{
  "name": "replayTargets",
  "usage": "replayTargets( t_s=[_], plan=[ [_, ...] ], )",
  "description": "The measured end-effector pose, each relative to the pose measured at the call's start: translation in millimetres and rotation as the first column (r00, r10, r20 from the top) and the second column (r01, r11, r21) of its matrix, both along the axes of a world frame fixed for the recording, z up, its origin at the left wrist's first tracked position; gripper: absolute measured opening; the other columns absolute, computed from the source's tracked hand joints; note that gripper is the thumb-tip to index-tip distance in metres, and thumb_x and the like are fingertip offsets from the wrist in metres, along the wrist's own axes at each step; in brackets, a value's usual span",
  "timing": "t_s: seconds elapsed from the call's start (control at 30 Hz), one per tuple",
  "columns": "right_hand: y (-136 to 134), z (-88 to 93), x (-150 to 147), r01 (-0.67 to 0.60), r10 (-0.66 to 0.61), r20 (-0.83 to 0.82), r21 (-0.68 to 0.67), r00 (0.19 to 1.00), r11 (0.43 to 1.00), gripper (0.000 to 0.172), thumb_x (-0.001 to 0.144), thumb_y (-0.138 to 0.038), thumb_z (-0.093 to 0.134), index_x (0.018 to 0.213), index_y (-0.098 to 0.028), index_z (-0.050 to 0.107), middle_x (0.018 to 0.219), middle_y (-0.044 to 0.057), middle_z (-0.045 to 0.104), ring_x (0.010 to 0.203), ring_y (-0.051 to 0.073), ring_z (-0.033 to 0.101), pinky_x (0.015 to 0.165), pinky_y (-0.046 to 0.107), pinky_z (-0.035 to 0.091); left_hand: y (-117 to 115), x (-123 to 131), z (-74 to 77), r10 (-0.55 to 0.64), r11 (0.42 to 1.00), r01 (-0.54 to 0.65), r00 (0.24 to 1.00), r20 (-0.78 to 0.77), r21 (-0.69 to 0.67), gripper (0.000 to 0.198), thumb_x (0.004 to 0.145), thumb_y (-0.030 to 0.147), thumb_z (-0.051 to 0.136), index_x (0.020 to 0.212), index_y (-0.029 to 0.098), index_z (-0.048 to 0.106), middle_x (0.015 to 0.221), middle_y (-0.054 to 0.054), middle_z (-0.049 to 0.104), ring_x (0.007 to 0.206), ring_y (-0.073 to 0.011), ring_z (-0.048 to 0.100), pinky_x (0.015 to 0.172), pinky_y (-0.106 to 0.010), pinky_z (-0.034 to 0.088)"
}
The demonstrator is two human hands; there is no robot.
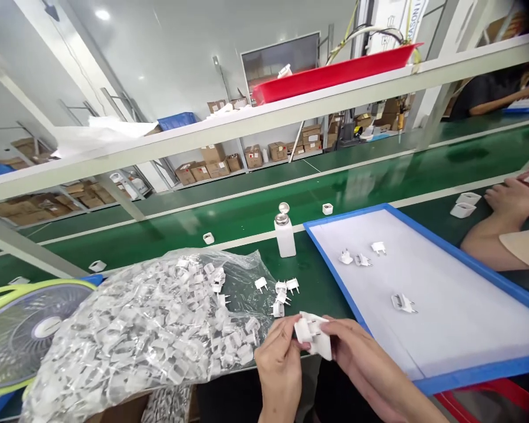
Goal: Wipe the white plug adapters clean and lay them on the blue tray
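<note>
Near the front edge of the bench, my left hand [278, 359] pinches a white two-pin plug piece [306, 330] between thumb and fingers. My right hand [350, 343] is closed on a flat white piece that looks like a wipe [324, 348], pressed against the plug piece. Its fingertips are at the plug's pins. To the left lies a large clear plastic bag [150, 317] full of similar white plug pieces, its mouth towards the middle. Several loose plug pieces [281, 296] rest just beyond my hands.
A white pump bottle [285, 238] with a raised metal lid stands behind. At right, a blue-edged white board [427, 288] carries several plug pieces. White housings [327, 208] sit along the green belt. A fan [39, 329] is far left; another person's arm [506, 217] is far right. A shelf [229, 126] crosses above.
</note>
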State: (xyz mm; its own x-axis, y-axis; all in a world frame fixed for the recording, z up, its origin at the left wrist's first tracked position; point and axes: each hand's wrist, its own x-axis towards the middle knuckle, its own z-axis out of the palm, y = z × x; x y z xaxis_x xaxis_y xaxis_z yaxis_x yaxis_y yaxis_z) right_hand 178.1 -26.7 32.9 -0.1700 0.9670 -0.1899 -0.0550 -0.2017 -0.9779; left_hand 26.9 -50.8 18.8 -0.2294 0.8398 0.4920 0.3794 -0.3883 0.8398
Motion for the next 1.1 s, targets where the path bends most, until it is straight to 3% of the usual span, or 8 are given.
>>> replayTargets(
  t_s=[0.07,0.13,0.23,0.33,0.53,0.77,0.9,1.1],
  plan=[
    [-11.9,-2.7,-9.6,0.048,-0.053,-0.165,-0.032,0.985,0.998,0.034,0.089,-0.052,0.062,0.074,-0.021,0.066,0.088,0.009,0.069,0.081,0.024,0.068,0.071,0.033,0.060,-2.4,5.4,3.2,0.130,0.984,-0.106,0.977,0.170,-0.144,0.030,0.080,0.009,0.064,0.099,0.021,0.084,0.094,-0.008,0.081,0.091,-0.0243,0.075,0.078,-0.031,0.063],
    [-24.6,-5.6,-19.7,0.076,-0.063,-0.190,0.058,0.980,0.995,0.039,0.089,-0.054,0.063,0.070,-0.020,0.068,0.081,0.006,0.062,0.071,0.020,0.062,0.063,0.029,0.056,-4.2,12.5,2.2,0.253,0.939,-0.134,0.894,0.371,-0.317,0.027,0.075,0.019,0.074,0.101,0.018,0.083,0.087,-0.008,0.080,0.075,-0.0235,0.074,0.064,-0.030,0.062],
    [-41.0,-7.9,-26.6,0.056,-0.059,0.002,0.318,0.998,0.947,0.038,0.100,-0.046,0.051,0.088,-0.021,0.077,0.088,0.006,0.058,0.071,0.018,0.059,0.063,0.027,0.052,-6.9,22.7,2.3,0.311,0.898,-0.012,0.725,0.615,-0.440,0.045,0.068,0.035,0.086,0.108,0.013,0.081,0.078,-0.007,0.077,0.056,-0.0175,0.064,0.047,-0.025,0.051],
    [-48.0,-10.8,-21.4,0.038,-0.126,0.128,0.538,0.984,0.842,0.031,0.103,-0.034,0.048,0.111,-0.027,0.077,0.100,0.008,0.059,0.086,0.020,0.064,0.074,0.028,0.056,-9.4,28.9,13.1,0.241,0.906,0.135,0.616,0.750,-0.402,0.044,0.063,0.039,0.092,0.098,0.013,0.083,0.086,-0.010,0.078,0.071,-0.0181,0.067,0.065,-0.026,0.055],
    [-41.6,-17.2,1.8,-0.165,-0.116,0.287,0.786,0.951,0.596,0.055,0.100,-0.012,0.048,0.149,-0.034,0.052,0.127,0.011,0.053,0.113,0.024,0.063,0.093,0.031,0.057,-13.4,33.6,34.3,0.135,0.910,0.238,0.607,0.783,-0.341,0.036,0.066,0.040,0.091,0.089,0.013,0.083,0.078,-0.007,0.074,0.071,-0.0158,0.062,0.066,-0.023,0.051],
    [-40.0,-8.9,18.0,-0.282,-0.120,0.398,0.802,0.909,0.527,0.059,0.105,-0.013,0.040,0.159,-0.037,0.035,0.116,0.009,0.060,0.104,0.020,0.065,0.094,0.030,0.054,-19.1,30.0,36.0,0.132,0.914,0.141,0.781,0.610,-0.379,0.032,0.072,0.040,0.086,0.090,0.014,0.082,0.075,-0.004,0.072,0.071,-0.0154,0.059,0.066,-0.022,0.047],
    [-33.9,3.5,23.2,-0.359,-0.177,0.457,0.842,0.872,0.401,0.062,0.105,-0.016,0.041,0.163,-0.033,0.027,0.123,0.008,0.067,0.114,0.024,0.065,0.101,0.034,0.052,-21.6,38.4,45.6,0.051,0.909,0.261,0.705,0.708,-0.324,0.027,0.074,0.039,0.085,0.077,0.012,0.080,0.070,-0.004,0.070,0.068,-0.0147,0.058,0.065,-0.022,0.046],
    [-21.6,25.8,29.5,-0.461,-0.158,0.520,0.835,0.839,0.300,0.059,0.101,-0.013,0.047,0.158,-0.025,0.039,0.105,0.008,0.072,0.084,0.020,0.069,0.078,0.028,0.060,-28.7,51.1,53.7,0.170,0.846,0.376,0.482,0.860,-0.378,0.028,0.059,0.032,0.094,0.071,0.011,0.080,0.066,-0.004,0.069,0.064,-0.0126,0.058,0.063,-0.022,0.045]
  ],
)
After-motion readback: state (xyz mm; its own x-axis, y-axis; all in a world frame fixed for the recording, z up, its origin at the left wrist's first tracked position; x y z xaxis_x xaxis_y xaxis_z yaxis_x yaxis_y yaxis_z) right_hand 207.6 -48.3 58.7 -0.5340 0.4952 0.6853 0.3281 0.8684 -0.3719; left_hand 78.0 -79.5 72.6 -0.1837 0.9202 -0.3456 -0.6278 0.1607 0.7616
